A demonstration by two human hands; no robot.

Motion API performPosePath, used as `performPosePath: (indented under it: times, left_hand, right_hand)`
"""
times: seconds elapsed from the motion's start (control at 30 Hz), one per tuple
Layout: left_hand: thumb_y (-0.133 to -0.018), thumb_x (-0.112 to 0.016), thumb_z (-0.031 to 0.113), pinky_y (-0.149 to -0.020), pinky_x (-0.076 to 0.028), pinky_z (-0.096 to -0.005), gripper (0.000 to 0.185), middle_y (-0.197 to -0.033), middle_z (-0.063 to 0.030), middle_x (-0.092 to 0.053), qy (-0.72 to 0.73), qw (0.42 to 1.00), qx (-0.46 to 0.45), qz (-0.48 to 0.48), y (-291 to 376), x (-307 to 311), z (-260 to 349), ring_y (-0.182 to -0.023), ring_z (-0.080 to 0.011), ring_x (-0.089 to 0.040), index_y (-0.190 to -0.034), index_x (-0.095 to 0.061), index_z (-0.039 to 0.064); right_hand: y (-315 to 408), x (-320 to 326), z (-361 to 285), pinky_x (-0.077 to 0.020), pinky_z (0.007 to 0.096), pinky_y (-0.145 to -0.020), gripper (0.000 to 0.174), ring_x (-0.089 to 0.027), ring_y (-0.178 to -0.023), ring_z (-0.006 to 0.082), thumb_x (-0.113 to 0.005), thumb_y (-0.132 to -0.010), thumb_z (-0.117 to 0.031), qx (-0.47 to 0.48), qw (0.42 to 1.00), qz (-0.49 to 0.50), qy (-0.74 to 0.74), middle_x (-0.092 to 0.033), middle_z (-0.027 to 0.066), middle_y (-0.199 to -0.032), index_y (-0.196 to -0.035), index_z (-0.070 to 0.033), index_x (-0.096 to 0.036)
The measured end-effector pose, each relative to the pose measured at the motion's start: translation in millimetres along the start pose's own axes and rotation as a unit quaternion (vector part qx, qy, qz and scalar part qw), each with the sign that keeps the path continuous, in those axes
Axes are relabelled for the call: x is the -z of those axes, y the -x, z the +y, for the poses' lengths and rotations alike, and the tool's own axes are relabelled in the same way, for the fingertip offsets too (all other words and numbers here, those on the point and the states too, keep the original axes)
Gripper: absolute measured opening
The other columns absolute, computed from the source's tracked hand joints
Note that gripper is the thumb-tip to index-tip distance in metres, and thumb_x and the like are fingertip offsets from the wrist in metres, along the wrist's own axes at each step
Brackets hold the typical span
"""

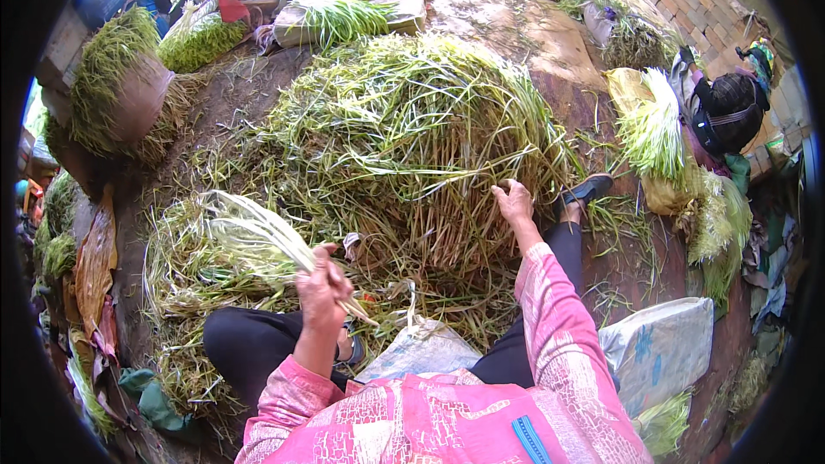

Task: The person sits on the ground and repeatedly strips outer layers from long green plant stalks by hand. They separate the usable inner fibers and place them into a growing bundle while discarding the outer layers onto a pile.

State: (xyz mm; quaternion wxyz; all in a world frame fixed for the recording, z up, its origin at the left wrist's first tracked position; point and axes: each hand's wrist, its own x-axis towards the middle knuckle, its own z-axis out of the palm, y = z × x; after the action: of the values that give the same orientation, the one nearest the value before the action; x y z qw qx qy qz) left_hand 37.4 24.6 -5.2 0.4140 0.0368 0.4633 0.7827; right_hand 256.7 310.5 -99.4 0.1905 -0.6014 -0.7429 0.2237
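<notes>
My left hand (322, 287) is closed around a small bunch of pale green leafy stalks (274, 229). Their leafy tops fan out to the upper left, and the thin lower ends poke out below my fist. My right hand (517, 205) is at the near right side of a large heap of long green-and-yellow stalks (412, 135). Its fingers are bent against the heap; whether they pinch a stalk is unclear. Loose trimmings and leaves (213, 270) lie under and around the left-hand bunch, between my legs and the heap.
A white woven sack (422, 348) lies between my legs, and a white block-like bundle (657, 348) stands at my right. Another person (728, 113) sits at the right beside trimmed green stalks (654, 129). Further bundles (345, 13) and a wrapped bale (129, 90) stand beyond the heap.
</notes>
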Motion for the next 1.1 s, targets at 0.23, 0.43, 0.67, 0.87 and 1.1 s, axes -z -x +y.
performPosePath:
  times: [0.23, 0.43, 0.67, 0.87, 1.1]
  left_hand:
    - [-0.088, -0.054, 0.022, -0.031, -0.030, -0.0210, 0.022, -0.058, -0.0031, -0.055, -0.038, 0.988, 0.150, -0.003, -1.3, 4.2, -43.9, -0.032, -0.0053, -0.033, -0.092, -0.054, 0.001]
    - [-0.085, -0.057, 0.018, -0.030, -0.030, -0.0191, 0.021, -0.083, -0.0123, -0.063, -0.167, 0.971, 0.168, -0.026, 6.8, -2.8, -63.2, -0.033, -0.0033, -0.034, -0.097, -0.052, 0.000]
    - [-0.080, -0.062, 0.014, -0.031, -0.029, -0.0194, 0.017, -0.058, -0.0005, -0.053, -0.205, 0.966, 0.154, -0.027, 16.9, 4.0, -66.0, -0.035, -0.0041, -0.036, -0.090, -0.054, 0.003]
    - [-0.076, -0.064, 0.005, -0.038, -0.040, -0.0189, 0.018, -0.070, -0.0049, -0.062, -0.175, 0.975, 0.118, -0.063, 23.2, 4.2, -48.6, -0.049, -0.0073, -0.053, -0.091, -0.054, 0.003]
    - [-0.071, -0.067, 0.001, -0.033, -0.029, -0.0199, 0.017, -0.068, -0.0017, -0.059, -0.185, 0.971, 0.129, -0.076, 35.4, -3.5, -43.0, -0.043, -0.0044, -0.044, -0.084, -0.057, 0.003]
  right_hand:
    - [24.1, -18.8, -9.6, -0.0420, 0.0285, -0.038, 0.025, -0.049, -0.044, 0.0131, -0.053, -0.085, -0.026, 0.047, 0.993, -0.102, -0.045, -0.060, 0.0104, -0.064, -0.094, -0.006, -0.064]
    - [159.3, -5.0, -63.9, -0.0445, 0.0317, -0.047, 0.022, -0.058, -0.053, 0.0197, -0.061, -0.079, -0.022, 0.181, 0.941, -0.209, -0.194, -0.062, 0.0112, -0.067, -0.077, -0.001, -0.065]
    - [227.2, 6.8, -96.6, -0.0458, 0.0371, -0.053, 0.018, -0.057, -0.060, 0.0291, -0.064, -0.076, -0.023, 0.286, 0.931, -0.165, -0.153, -0.057, 0.0098, -0.069, -0.078, -0.005, -0.062]
    - [223.4, 5.5, -93.7, -0.0438, 0.0320, -0.047, 0.033, -0.057, -0.054, 0.0193, -0.059, -0.081, -0.037, 0.217, 0.910, -0.232, -0.269, -0.058, 0.0068, -0.062, -0.074, -0.005, -0.062]
    - [143.1, -27.8, -97.2, -0.0478, 0.0300, -0.073, 0.036, -0.061, -0.082, 0.0218, -0.062, -0.079, -0.030, 0.159, 0.977, -0.087, -0.115, -0.064, 0.0135, -0.087, -0.098, 0.001, -0.062]
